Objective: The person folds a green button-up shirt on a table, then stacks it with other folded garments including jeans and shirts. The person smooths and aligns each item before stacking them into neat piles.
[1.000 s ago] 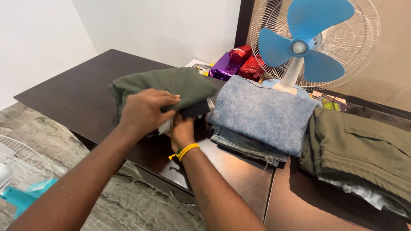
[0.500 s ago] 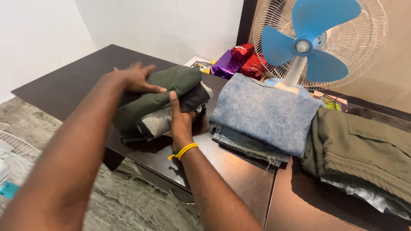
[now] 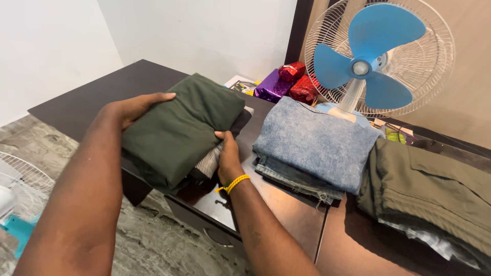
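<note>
A small stack of folded clothes topped by a dark green garment (image 3: 184, 128) rests on the dark wooden table (image 3: 87, 97). My left hand (image 3: 135, 107) clasps the stack's left side, fingers laid over the green cloth. My right hand (image 3: 227, 156), with a yellow band on the wrist, presses against the stack's right side, where striped grey and black layers show under the green one. The stack sits close to the table's front edge.
To the right lie a folded blue denim pile (image 3: 314, 145) and an olive green pile (image 3: 429, 191). A standing fan with blue blades (image 3: 376, 56) and shiny purple and red wrapped boxes (image 3: 284, 84) stand behind. Another white fan (image 3: 18, 186) stands on the marbled floor at left.
The green garment has been laid flat on the stack. My left hand slid from its top to its left side, and my right hand stays at its right side.
</note>
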